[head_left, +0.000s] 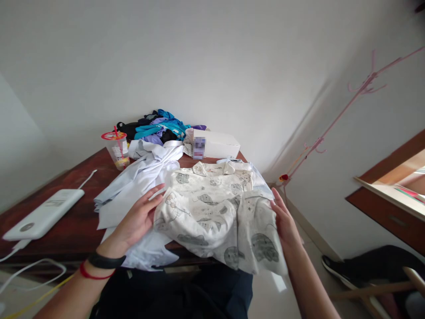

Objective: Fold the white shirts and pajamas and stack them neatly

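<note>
A white pajama shirt (212,208) printed with grey cartoon animals lies partly folded, its collar toward the wall and its lower part overhanging the table's front edge. My left hand (141,215) grips its left edge, with some fingers stretched out and others hidden by the cloth. On the opposite side, my right hand (285,221) holds the folded right edge; its fingertips are partly behind the fabric. Beside my left hand a white shirt (142,181) is spread in creases, reaching under the pajama shirt.
A plastic cup (117,150) with a straw stands behind a white power bank (44,215) with cables on the dark table (81,175). Heaped clothes (162,126) and a white box (221,144) sit at the back. A pink coat rack (345,104) leans at right.
</note>
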Action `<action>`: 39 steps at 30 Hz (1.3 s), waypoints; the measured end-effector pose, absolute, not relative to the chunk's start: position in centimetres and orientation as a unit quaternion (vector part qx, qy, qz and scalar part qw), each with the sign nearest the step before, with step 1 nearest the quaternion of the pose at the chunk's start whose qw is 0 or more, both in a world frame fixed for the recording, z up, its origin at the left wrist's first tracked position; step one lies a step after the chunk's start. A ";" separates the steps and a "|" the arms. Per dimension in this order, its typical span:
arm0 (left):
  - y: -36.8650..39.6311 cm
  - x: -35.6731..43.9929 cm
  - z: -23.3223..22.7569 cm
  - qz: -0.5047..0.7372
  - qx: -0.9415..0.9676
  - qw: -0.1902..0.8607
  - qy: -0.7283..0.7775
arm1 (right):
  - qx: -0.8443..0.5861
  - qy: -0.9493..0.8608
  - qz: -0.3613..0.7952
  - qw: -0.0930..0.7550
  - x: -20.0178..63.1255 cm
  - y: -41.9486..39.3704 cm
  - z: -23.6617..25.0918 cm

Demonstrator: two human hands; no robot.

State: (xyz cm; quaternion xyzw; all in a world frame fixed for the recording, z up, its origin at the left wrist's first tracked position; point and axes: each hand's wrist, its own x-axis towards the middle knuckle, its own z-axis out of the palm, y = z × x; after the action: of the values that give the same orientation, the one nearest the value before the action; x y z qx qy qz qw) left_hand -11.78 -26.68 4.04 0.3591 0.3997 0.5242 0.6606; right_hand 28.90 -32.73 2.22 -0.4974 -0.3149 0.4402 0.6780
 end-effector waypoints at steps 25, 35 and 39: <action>-29.9 -14.6 -1.8 0.261 0.853 0.228 0.390 | -0.620 -0.709 0.230 0.244 33.4 -40.1 -2.6; -29.0 -13.9 1.7 0.469 0.607 0.383 0.514 | -0.653 -0.521 0.254 0.487 35.0 -38.2 -1.5; -27.8 -14.3 3.2 0.489 0.479 0.538 0.492 | -0.682 -0.463 0.231 0.517 35.0 -37.0 -1.7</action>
State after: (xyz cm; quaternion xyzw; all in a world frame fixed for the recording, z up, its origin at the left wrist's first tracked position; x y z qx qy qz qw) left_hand -14.29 -27.75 3.22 0.4793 0.4920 0.4886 0.5380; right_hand 35.03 -36.97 -1.73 -0.6819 -0.4633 0.2310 0.5167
